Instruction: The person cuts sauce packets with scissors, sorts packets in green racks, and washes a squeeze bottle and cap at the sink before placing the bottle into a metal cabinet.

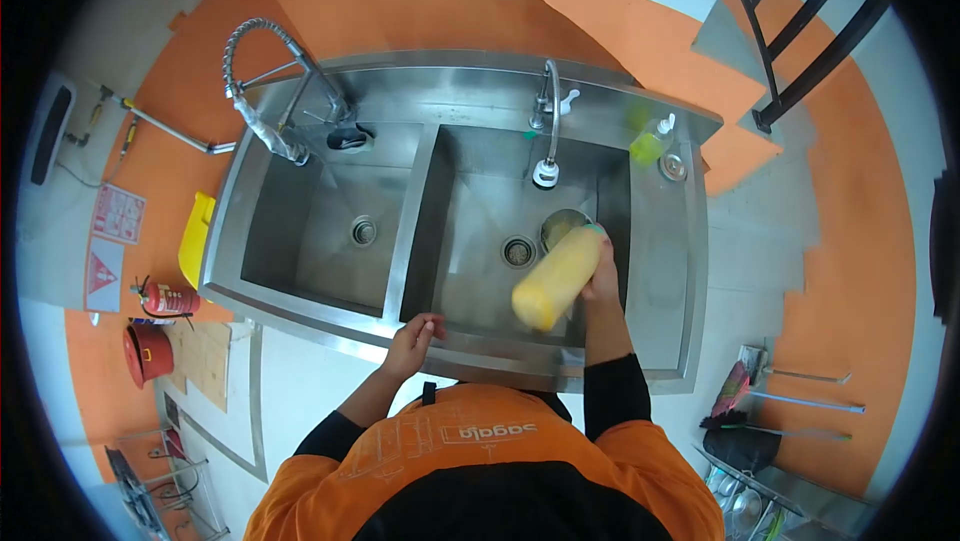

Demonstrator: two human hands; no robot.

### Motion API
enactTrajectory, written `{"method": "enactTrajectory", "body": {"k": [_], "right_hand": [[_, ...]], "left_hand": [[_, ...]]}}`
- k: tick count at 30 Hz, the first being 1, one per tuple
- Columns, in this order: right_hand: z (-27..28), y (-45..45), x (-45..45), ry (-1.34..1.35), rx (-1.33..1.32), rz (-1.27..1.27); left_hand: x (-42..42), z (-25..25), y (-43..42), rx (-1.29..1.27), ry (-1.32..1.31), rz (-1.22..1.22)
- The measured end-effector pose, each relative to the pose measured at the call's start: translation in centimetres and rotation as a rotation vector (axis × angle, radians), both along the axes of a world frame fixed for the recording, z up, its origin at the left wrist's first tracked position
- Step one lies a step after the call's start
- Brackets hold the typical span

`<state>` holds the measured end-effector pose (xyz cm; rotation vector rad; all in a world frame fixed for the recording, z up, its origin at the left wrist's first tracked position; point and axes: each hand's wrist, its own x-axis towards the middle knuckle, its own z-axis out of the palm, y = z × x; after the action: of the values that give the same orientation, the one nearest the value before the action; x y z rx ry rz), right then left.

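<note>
Bottle [555, 279], yellow, is tilted over the right basin [468, 203], gripped in the right hand [604, 279]; its fingers are closed against the bottle, partly hidden. Left hand [414, 343] is at the sink's front rim [478, 346], fingers partly curled, nothing seen held; contact with the rim cannot be confirmed. Round metal bowl [562, 228] lies in the basin beside the drain [518, 252].

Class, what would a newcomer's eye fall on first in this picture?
Probably the yellow bottle, held tilted in the right hand over the right basin of the steel sink. After that, perhaps the bright orange wall behind the sink, and the spring-coiled faucet standing behind the left basin.
</note>
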<state>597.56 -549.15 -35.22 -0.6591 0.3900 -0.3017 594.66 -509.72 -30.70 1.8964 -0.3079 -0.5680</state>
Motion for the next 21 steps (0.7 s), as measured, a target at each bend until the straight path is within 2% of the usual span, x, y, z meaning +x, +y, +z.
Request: {"method": "enactTrajectory", "body": {"k": [2, 5, 6, 8, 11, 14, 15, 17, 18, 19, 20, 21], "right_hand": [[1.0, 0.3, -0.4, 0.101, -0.063, -0.021], [-4.1, -0.7, -1.3, -0.113, 0.086, 0.036], [-2.5, 0.0, -0.9, 0.084, -0.012, 0.067], [-3.9, 0.5, -0.6, 0.047, -0.013, 0.144], [-8.5, -1.1, -1.4, -0.081, 0.151, 0.059], [-0.6, 1.5, -0.6, 0.054, 0.084, 0.159], [-1.8, 0.9, -0.4, -0.025, 0.064, 0.307], [-5.7, 0.6, -2.0, -0.034, 0.158, 0.232], [-6.0, -0.7, -0.7, -0.079, 0.173, 0.199], [-5.4, 0.1, 0.0, 0.124, 0.223, 0.109], [-0.9, 1.7, 0.4, 0.247, 0.058, 0.130], [-1.3, 1.3, 0.7, 0.153, 0.005, 0.256]], "left_hand": [[-0.3, 0.4, 0.3, 0.002, 0.006, -0.005], [0.1, 0.3, -0.5, 0.004, 0.035, 0.021], [0.4, 0.5, -0.7, -0.006, -0.005, 0.000], [0.3, 0.1, -0.4, -0.010, -0.026, -0.017], [0.5, -0.5, -0.7, -0.049, 0.006, -0.007], [0.6, -0.3, -1.3, -0.065, 0.037, 0.016], [1.0, -0.4, -1.1, -0.002, -0.034, -0.043], [-0.1, -0.4, -1.0, -0.043, 0.042, -0.016], [1.1, -0.4, -2.1, -0.089, 0.036, -0.001], [1.3, -1.2, -2.2, -0.096, 0.083, 0.003], [1.6, -0.4, -2.7, -0.109, 0.151, 0.006], [1.9, -0.7, -3.0, -0.142, 0.179, 0.015]]}}
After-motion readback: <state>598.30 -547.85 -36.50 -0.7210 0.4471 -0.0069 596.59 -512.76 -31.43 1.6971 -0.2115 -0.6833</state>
